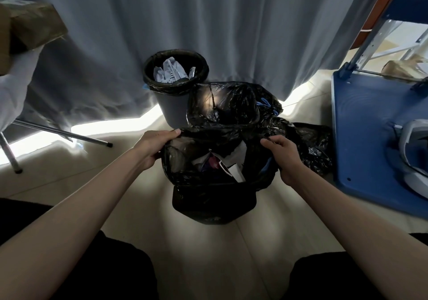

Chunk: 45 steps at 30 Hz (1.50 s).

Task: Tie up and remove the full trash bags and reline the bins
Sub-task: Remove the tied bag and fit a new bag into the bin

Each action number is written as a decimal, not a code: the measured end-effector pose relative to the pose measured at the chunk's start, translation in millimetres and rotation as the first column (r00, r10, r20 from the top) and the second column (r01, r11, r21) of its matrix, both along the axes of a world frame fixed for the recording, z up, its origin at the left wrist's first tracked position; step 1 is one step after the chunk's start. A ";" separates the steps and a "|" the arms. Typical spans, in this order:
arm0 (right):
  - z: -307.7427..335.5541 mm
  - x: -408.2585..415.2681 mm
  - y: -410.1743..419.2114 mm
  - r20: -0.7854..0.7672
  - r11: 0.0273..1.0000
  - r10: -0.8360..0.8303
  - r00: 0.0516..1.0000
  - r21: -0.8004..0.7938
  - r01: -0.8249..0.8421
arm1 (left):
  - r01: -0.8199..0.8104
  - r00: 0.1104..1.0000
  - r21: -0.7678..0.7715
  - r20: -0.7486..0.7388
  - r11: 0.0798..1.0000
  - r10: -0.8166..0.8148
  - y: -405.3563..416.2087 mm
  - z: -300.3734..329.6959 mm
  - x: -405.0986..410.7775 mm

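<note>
A black trash bag (208, 197) stands on the floor in front of me, its mouth held wide with paper and packaging showing inside. My left hand (152, 148) grips the bag's rim on the left side. My right hand (283, 155) grips the rim on the right. Behind it a grey bin (172, 105) lined with a black bag holds crumpled white paper. To the right of that bin lies another black bag (229, 105) with blue ties, bunched on the floor.
A grey curtain (208, 21) hangs behind the bins. A blue cart platform (361, 137) carrying a grey-white object stands at the right. Metal chair legs (69, 134) and a brown paper bag (34, 26) are at the left. My dark-clothed knees fill the bottom corners.
</note>
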State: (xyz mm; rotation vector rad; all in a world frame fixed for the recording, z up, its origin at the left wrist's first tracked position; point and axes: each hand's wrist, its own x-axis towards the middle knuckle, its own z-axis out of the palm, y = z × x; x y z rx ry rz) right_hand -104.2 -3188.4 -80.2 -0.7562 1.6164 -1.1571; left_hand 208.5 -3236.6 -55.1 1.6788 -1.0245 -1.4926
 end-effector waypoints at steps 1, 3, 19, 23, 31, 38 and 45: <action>1.2 0.2 0.3 -0.009 1.000 -0.010 1.000 -0.013 0.010 | -0.035 0.999 -0.026 0.003 0.999 0.035 0.3 1.5 -0.9; 2.0 -0.3 0.3 -0.043 0.999 -0.027 0.999 -0.041 0.025 | -0.137 0.990 -0.092 0.007 0.986 0.138 -0.1 2.2 -1.9; -6.4 -0.7 1.0 -0.202 0.994 0.044 0.978 0.105 -0.023 | 0.207 0.905 -0.251 0.415 0.945 -0.088 4.6 19.7 2.9; 0.0 0.8 2.6 -0.254 0.998 0.059 0.965 0.036 -0.052 | 0.100 0.904 -0.369 0.423 0.924 0.071 2.7 24.5 2.8; 15.9 -2.2 16.2 -0.326 0.993 0.112 0.939 0.008 -0.116 | 0.144 0.875 -0.190 0.482 0.971 -0.035 3.3 37.1 15.1; 34.1 -9.0 29.6 -0.299 0.812 0.556 0.776 0.394 -0.430 | 0.254 0.811 -0.006 0.546 0.967 -0.209 9.2 46.4 11.3; 49.8 -10.4 24.0 -0.113 0.916 0.396 0.911 0.122 -0.382 | 0.162 0.796 -0.289 0.604 0.943 0.049 2.2 63.3 14.3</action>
